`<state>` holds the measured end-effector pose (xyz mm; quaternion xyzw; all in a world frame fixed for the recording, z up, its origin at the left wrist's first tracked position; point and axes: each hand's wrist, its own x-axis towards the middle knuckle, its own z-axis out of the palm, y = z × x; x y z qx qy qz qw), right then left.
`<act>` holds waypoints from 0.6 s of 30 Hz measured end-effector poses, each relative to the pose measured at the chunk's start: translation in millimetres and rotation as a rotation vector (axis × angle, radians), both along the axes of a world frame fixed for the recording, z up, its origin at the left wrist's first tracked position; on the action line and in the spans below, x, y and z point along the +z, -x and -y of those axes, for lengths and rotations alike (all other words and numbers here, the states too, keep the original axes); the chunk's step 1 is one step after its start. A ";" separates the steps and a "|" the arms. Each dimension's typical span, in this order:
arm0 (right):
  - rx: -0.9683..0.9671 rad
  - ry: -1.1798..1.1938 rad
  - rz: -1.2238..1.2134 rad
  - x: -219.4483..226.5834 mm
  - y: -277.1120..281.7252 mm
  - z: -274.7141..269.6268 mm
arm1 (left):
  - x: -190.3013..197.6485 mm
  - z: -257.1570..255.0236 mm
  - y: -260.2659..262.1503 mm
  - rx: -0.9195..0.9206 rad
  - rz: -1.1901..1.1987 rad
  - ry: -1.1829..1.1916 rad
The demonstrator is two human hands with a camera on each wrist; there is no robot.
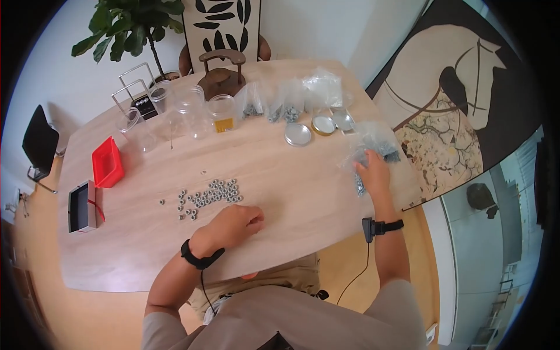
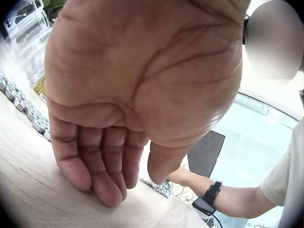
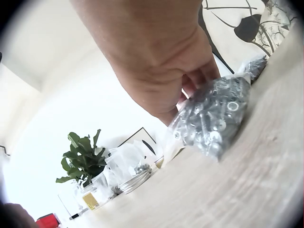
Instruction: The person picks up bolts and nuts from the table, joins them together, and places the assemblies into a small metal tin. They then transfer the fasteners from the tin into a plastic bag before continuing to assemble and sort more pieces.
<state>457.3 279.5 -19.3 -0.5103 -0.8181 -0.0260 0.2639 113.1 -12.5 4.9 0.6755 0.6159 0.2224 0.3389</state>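
My left hand (image 1: 230, 226) rests on the table just in front of a spread of small metal nuts (image 1: 217, 193). Its fingers hang loosely curled with nothing between them, as the left wrist view shows. Over at the right side of the table, my right hand (image 1: 374, 174) pinches the top of a clear plastic bag of screws (image 3: 209, 116). In the right wrist view the bag's full lower part sits close over the tabletop, and part of the fingers is hidden behind it. Another plastic bag with dark hardware (image 1: 389, 155) lies just beyond this hand.
Clear jars (image 1: 221, 106) and more bags of hardware (image 1: 293, 111) stand along the far side. Round metal lids (image 1: 298, 135) lie before them. A red tray (image 1: 108, 163) and a grey box (image 1: 83, 205) sit at the left. A wooden chair (image 1: 221, 81) is behind the table.
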 end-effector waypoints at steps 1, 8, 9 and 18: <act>0.017 0.022 -0.030 4.8 4.4 -4.4 | -0.1 2.5 2.0 0.000 -0.014 0.012; 0.401 0.164 -0.247 33.9 77.4 -80.0 | -15.6 7.4 11.5 -0.067 -0.007 0.017; 0.397 0.144 -0.221 33.0 91.1 -100.0 | -17.9 6.5 12.4 -0.070 0.011 0.015; 0.221 0.486 -0.352 -1.4 173.4 -194.6 | -15.4 3.2 18.2 -0.086 0.032 0.093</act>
